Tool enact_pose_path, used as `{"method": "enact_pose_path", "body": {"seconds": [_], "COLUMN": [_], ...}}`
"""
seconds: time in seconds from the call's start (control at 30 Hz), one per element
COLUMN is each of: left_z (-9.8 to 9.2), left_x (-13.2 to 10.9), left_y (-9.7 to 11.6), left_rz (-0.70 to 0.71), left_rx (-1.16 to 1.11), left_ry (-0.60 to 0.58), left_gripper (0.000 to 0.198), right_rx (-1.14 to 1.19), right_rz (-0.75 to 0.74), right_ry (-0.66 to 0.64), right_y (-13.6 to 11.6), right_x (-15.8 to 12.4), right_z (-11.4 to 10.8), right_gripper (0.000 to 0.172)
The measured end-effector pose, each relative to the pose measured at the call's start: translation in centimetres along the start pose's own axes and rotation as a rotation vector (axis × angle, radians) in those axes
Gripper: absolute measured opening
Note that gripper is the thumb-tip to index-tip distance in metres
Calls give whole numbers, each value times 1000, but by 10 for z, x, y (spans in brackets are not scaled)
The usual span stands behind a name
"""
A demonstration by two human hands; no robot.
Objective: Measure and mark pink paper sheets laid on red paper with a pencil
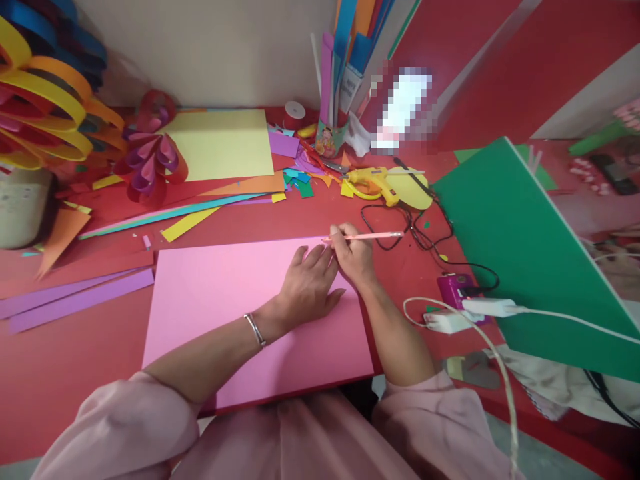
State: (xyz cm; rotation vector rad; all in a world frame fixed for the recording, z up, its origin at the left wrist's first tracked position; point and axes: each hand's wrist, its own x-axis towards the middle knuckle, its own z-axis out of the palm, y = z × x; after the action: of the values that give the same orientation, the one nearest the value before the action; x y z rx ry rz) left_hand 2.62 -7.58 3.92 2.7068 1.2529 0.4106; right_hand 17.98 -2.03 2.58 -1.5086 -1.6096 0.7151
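Note:
A large pink sheet of paper (210, 300) lies on the red table, close to its front edge. My left hand (310, 283) rests flat on the sheet's right half, fingers stretched toward the far edge. Just beyond it, at the sheet's far right corner, my right hand (354, 253) grips a pink pencil (373, 235). The pencil's tip points left and meets the paper near its far edge, while its eraser end sticks out to the right. A thin purple edge shows along the far side of the pink sheet.
A yellow glue gun (377, 183) with a black cord lies behind my right hand. Paper strips (190, 223), scraps and scissors (334, 167) spread across the back. At right lean a green board (530, 267) and plugged-in chargers (487, 307). Paper loops (45, 100) stand left.

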Motion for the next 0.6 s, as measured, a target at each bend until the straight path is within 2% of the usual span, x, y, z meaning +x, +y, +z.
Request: {"method": "enact_pose_path", "body": {"seconds": [0.6], "left_z": [-1], "left_x": [0], "left_y": [0], "left_rz": [-2], "left_rx": [-10], "left_ry": [10], "left_gripper": [58], "right_rx": [9], "right_rz": [-9], "right_ry": [6], "right_y": [0], "right_x": [0], "right_z": [1], "right_gripper": [38]}}
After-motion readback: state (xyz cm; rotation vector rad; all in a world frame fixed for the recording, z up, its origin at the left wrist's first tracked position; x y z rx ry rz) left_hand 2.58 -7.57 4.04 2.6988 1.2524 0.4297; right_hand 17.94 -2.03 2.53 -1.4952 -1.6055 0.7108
